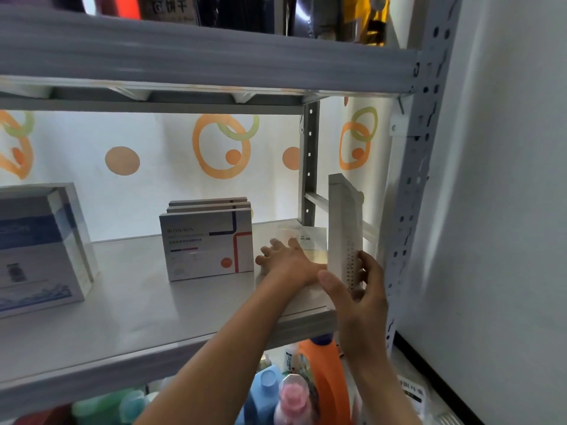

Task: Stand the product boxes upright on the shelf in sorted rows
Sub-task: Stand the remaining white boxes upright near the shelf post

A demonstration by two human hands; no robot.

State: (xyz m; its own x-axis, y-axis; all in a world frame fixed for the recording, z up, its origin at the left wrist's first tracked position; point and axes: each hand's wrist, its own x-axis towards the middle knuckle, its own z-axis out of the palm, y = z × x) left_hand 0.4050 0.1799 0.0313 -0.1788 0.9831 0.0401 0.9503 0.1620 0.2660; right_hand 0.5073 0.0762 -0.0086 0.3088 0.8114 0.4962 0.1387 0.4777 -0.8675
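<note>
Busy with the standing-up step, at the right end of the shelf (122, 305). Right hand (359, 289) with its grip curled round a tall thin box (343, 228), held up on its end beside the post (408, 191). Left hand (288, 259) flat, fingers straight, grip holding nothing, pressing on the flat boxes (310, 240) lying there. Already standing: a row of three boxes (211, 240) in the middle, a big blue box (36, 243) at the left. Next, probably: set the tall box down straight and push it close, without tipping.
</note>
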